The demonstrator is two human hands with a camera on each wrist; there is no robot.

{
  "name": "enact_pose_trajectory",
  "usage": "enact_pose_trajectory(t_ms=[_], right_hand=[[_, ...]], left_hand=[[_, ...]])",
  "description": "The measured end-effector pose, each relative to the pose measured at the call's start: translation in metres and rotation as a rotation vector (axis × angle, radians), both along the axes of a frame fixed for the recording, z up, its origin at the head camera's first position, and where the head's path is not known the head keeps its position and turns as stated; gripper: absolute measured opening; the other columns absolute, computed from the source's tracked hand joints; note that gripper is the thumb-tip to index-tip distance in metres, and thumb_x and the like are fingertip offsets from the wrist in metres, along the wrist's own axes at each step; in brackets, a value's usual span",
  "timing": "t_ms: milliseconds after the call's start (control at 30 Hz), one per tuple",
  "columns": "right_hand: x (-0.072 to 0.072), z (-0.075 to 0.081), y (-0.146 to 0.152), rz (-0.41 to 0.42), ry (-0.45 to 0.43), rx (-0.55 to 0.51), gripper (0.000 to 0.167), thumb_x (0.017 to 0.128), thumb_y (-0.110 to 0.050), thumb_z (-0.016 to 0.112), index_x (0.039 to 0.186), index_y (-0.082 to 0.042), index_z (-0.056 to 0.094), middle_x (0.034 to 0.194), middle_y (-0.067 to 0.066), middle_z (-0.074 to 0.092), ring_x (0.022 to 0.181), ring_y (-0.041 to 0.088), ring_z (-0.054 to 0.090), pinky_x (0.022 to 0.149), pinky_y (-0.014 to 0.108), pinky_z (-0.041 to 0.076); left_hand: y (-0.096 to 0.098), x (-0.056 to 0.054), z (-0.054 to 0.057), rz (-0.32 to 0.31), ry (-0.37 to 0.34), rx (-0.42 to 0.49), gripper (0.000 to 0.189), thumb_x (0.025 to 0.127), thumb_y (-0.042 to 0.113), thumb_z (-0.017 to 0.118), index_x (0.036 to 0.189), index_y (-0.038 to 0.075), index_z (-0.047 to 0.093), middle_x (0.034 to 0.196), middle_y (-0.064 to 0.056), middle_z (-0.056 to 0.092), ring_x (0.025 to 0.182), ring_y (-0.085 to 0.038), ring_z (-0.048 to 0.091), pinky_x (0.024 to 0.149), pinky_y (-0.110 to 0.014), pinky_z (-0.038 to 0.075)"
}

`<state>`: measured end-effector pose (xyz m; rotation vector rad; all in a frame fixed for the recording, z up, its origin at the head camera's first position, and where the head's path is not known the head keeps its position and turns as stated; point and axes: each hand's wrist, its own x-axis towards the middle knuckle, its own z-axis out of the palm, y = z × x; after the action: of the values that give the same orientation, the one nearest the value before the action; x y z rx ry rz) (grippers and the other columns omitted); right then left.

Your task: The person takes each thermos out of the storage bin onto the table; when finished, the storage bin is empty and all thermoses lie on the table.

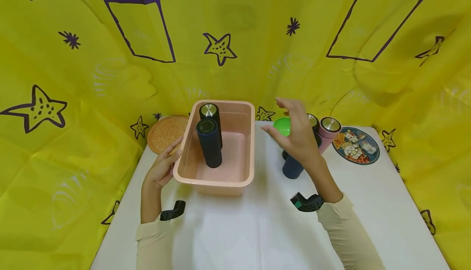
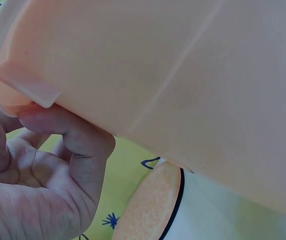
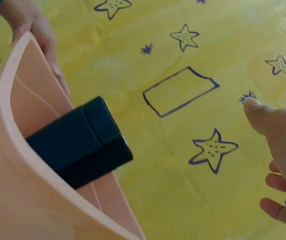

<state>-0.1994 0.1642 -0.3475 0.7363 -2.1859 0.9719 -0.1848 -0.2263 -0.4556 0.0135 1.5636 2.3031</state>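
A pink plastic bin (image 1: 224, 186) stands on the white table. Two dark vacuum flasks are upright inside it: a navy one (image 1: 209, 143) in front and a black one with a silver lid (image 1: 209, 110) behind. My left hand (image 1: 163, 168) rests against the bin's left outer wall, its fingers extended along the side. In the left wrist view, the thumb (image 2: 68, 122) touches the wall just below the rim. My right hand (image 1: 299, 139) is raised over the right side of the table, holding nothing, thumb and fingers spread apart in a curve.
Under and behind my right hand stand several flasks, including a navy one (image 1: 292, 168) and a pink one with a silver lid (image 1: 330, 127). A green bowl (image 1: 281, 126) is beside them. A round patterned plate (image 1: 356, 145) lies far right, a round tan board (image 1: 165, 133) behind the bin's left.
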Motion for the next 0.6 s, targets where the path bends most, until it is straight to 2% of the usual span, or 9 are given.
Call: enact_pose_trajectory(t_ms=[33, 167, 400, 600], right_hand=[[-0.001, 0.0, -0.004, 0.014, -0.032, -0.002, 0.074, 0.077, -0.018, 0.084, 0.139, -0.003, 0.047, 0.129, 0.017, 0.053, 0.118, 0.029, 0.05, 0.094, 0.039, 0.048], [-0.011, 0.002, -0.023, 0.047, -0.135, -0.009, 0.072, 0.08, -0.02, 0.082, 0.14, -0.004, 0.046, 0.128, 0.016, 0.053, 0.117, 0.027, 0.05, 0.094, 0.04, 0.048], [-0.033, -0.001, -0.051, 0.105, -0.257, -0.075, 0.066, 0.081, -0.019, 0.08, 0.136, -0.001, 0.049, 0.121, 0.018, 0.055, 0.11, 0.026, 0.052, 0.085, 0.043, 0.053], [-0.046, -0.011, -0.075, 0.162, -0.376, -0.095, 0.064, 0.083, -0.022, 0.079, 0.136, -0.003, 0.049, 0.123, 0.017, 0.056, 0.114, 0.027, 0.053, 0.092, 0.044, 0.052]], left_hand=[[0.0, 0.0, 0.0, 0.0, -0.003, 0.0, 0.057, 0.104, 0.013, 0.045, 0.157, 0.021, 0.024, 0.134, -0.004, 0.053, 0.088, -0.009, 0.07, 0.074, -0.025, 0.059], [0.0, -0.001, -0.001, -0.004, 0.0, 0.007, 0.057, 0.104, 0.013, 0.044, 0.157, 0.02, 0.023, 0.131, -0.003, 0.056, 0.087, -0.009, 0.07, 0.074, -0.026, 0.059], [0.002, -0.002, -0.001, -0.007, -0.002, -0.01, 0.057, 0.104, 0.014, 0.044, 0.157, 0.021, 0.024, 0.131, -0.001, 0.058, 0.085, -0.008, 0.07, 0.074, -0.027, 0.059], [0.002, -0.001, -0.001, 0.005, -0.006, -0.027, 0.056, 0.104, 0.014, 0.044, 0.157, 0.02, 0.024, 0.129, -0.001, 0.058, 0.085, -0.008, 0.069, 0.072, -0.025, 0.059]])
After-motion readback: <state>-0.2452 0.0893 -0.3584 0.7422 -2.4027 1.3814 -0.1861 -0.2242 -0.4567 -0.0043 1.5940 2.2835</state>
